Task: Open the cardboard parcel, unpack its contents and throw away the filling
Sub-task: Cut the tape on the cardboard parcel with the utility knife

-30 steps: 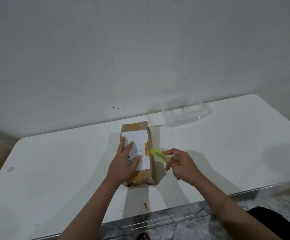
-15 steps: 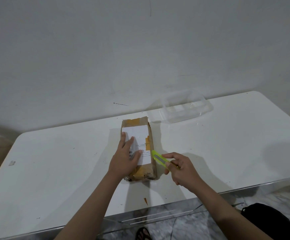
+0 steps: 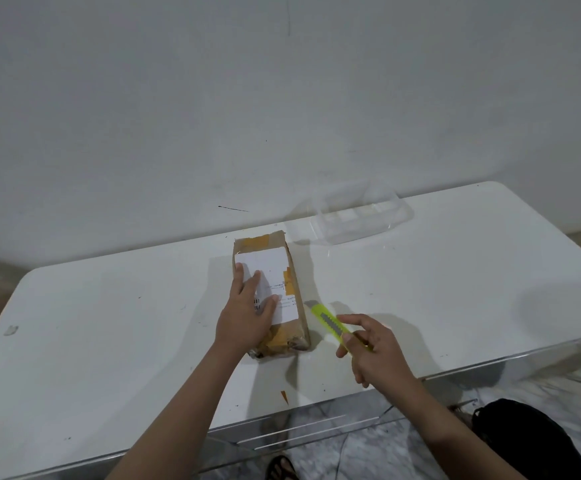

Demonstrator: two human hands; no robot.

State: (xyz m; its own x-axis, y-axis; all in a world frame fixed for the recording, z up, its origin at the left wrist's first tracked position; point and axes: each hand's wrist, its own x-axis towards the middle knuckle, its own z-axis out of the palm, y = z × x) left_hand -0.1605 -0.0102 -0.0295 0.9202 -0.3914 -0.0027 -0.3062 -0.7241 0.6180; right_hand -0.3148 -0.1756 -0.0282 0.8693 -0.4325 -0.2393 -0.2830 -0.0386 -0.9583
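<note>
1. Parcel (image 3: 282, 271): brown cardboard, creased and matt; glossy yellow-brown tape; white matt paper label (image 3: 271, 271).
2. Utility knife (image 3: 332, 323): smooth yellow-green plastic; grey metal blade tip.
3. Table (image 3: 109, 341): smooth white top, faint sheen, scuffed.
4. Container (image 3: 361, 216): clear glossy plastic.

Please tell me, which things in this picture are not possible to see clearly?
Head view only:
- Contents of the cardboard parcel: hidden, still taped shut.
- Label text: too small; left hand covers part.
- Cutter rear: hidden in right hand.
- Black object on floor: cut by the edge.
</note>
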